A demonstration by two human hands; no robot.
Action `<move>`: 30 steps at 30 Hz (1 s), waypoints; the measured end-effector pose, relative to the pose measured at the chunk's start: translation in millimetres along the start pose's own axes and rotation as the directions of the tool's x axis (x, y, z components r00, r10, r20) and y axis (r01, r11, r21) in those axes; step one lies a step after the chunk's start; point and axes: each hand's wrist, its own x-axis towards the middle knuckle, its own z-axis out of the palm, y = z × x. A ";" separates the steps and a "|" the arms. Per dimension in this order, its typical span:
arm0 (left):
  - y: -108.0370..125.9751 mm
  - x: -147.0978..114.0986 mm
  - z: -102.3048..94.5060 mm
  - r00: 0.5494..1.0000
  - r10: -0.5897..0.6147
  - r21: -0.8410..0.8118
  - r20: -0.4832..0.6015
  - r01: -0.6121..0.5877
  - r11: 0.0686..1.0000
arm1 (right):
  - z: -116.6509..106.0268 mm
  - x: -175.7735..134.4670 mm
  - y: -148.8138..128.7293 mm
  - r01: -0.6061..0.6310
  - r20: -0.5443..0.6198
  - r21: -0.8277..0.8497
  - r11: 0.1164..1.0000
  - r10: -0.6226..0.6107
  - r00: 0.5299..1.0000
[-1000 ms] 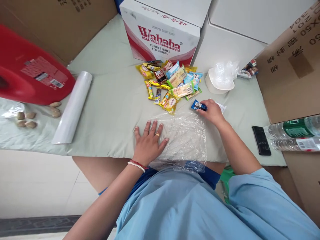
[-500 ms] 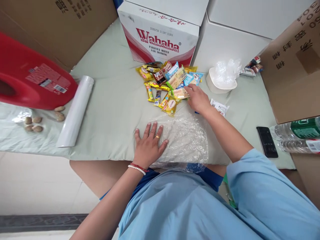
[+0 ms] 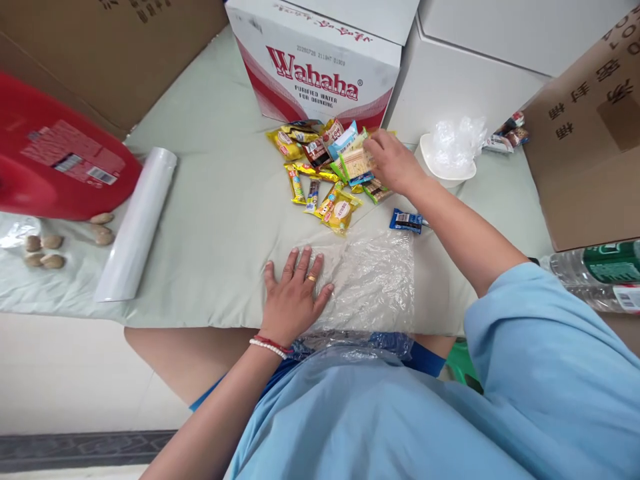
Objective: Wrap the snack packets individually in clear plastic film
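My left hand [image 3: 293, 297] lies flat with fingers spread, on the green cloth and the left edge of a clear plastic sheet [image 3: 375, 280]. At the right side of a pile of wrapped snacks [image 3: 310, 150], my right hand [image 3: 395, 160] has its fingers curled and pinched at a cream-and-green snack packet [image 3: 356, 165]. The fingertips are partly hidden, and the hand covers some packets behind it. Yellow packets [image 3: 340, 210] lie at the near side of the pile. A small blue packet [image 3: 406, 221] rests below my right forearm.
A white bowl [image 3: 445, 167] holding crumpled clear plastic stands right of the pile. Behind is a Wahaha water box [image 3: 320, 73]. At left are a white film roll [image 3: 137, 227], a red jug [image 3: 60, 153] and several walnuts [image 3: 50, 250]. Plastic bottles [image 3: 600, 263] lie at right.
My right hand has moved up and slightly right over the pile, its fingers curling in. The cream-and-green packet has turned, and the small blue packet has come into view. My left hand stays flat.
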 end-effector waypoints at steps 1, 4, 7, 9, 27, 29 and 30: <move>0.1 0.0 -0.2 1.000 -0.001 0.004 0.001 0.001 1.000 | 5.1 9.7 0.9 0.007 0.016 -0.001 1.000 -0.007 1.000; 0.0 -0.1 -0.4 1.000 -0.002 0.003 0.004 0.002 1.000 | 16.1 34.1 0.7 0.011 0.112 0.016 1.000 -0.013 0.994; -0.8 -0.2 0.0 1.000 -0.002 -0.018 0.002 0.002 1.000 | 14.1 44.9 -1.1 0.002 0.181 0.048 0.999 -0.010 0.983; -1.2 -0.2 0.3 1.000 -0.004 -0.028 0.002 0.005 1.000 | 7.3 45.9 -3.9 0.017 0.192 0.025 1.000 -0.021 0.981; -1.3 -0.5 3.7 1.000 -0.007 -0.052 0.007 0.008 0.999 | -68.3 -103.6 -101.9 0.014 0.223 0.089 0.996 -0.033 0.974; -1.2 -0.2 3.6 1.000 -0.008 -0.053 0.009 0.008 0.999 | -65.6 -135.3 -134.5 -0.005 0.285 0.081 0.997 -0.018 0.958; -1.3 -0.1 3.5 1.000 -0.009 -0.052 0.008 0.009 0.999 | -61.7 -148.1 -148.9 -0.018 0.305 0.057 0.998 0.000 0.952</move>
